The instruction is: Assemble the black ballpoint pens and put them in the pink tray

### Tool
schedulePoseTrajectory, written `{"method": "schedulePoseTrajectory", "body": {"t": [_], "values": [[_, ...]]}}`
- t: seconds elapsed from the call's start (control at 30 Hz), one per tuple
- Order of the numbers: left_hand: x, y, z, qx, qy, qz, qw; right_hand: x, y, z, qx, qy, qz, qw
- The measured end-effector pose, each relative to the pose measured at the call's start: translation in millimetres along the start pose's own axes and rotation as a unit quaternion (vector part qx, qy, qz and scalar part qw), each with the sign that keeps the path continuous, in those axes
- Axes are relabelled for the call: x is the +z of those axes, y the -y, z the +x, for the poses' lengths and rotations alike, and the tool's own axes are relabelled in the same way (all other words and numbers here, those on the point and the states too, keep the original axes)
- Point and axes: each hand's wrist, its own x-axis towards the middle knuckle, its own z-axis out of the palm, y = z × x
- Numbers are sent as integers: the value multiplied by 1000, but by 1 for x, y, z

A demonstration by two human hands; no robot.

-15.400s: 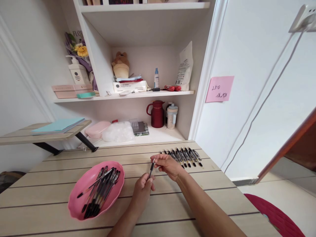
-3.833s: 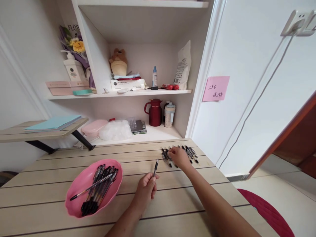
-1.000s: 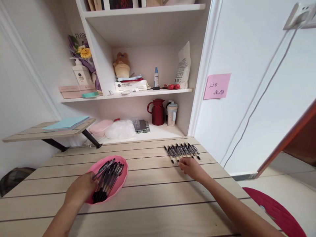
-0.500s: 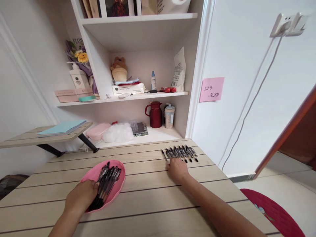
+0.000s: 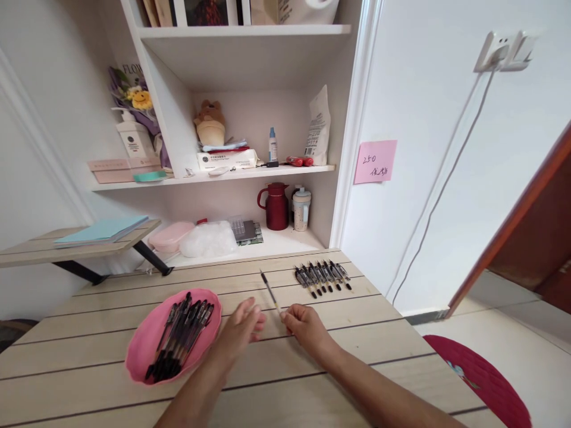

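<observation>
My right hand pinches the lower end of a thin pen between thumb and fingertips. The pen has a dark upper part and a paler, yellowish lower part, and its narrow tip points away from me. Just left of it, my left hand is held over the table with its fingers apart and nothing in them. A pink scalloped tray beside my left forearm holds a pile of black pens. Farther back on the right, a row of several black pens lies side by side.
The wooden slatted table meets a white shelf unit at the back. On its lowest shelf stand a red jug and a pale cup. A small raised stand with blue paper is at the left. A red round seat lies at right.
My right hand has drawn the pen away from the row, toward me and to the left. My left hand has left the tray of pens, moved right and opened.
</observation>
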Motion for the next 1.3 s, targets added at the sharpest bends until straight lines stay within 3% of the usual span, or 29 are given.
{"method": "schedulePoseTrajectory", "body": {"t": [0.1,0.2,0.27,0.37,0.5,0.63,0.8,0.87,0.93,1.0,1.07,1.17,1.3], "values": [[49,3,11,-66,64,-267,959,15,6,-10,-42,51,18,998],[73,13,23,-83,20,-402,912,6,6,-7,-59,90,-65,992],[79,21,27,-85,6,-441,893,-12,4,5,-57,48,-185,980],[83,34,27,-85,11,-438,895,-40,1,31,-21,-65,-374,925],[87,46,25,-78,32,-394,915,-52,-3,62,24,-98,-477,873],[87,49,26,-73,52,-372,924,-43,-7,76,20,-88,-510,856],[86,45,24,-64,63,-349,933,-40,-8,75,17,-77,-510,856],[87,43,22,-64,75,-330,939,-42,-8,72,13,-85,-484,871],[87,41,20,-62,87,-304,947,-44,-6,69,-8,-93,-390,916],[88,39,18,-55,96,-278,954,-43,-3,65,-25,-83,-215,973],[89,38,17,-46,102,-254,961,-40,2,61,-22,-60,-27,998],[90,37,16,-38,112,-230,966,-35,12,55,-5,-32,160,987],[90,36,15,-34,121,-218,968,-32,21,51,3,-24,259,965]]}}
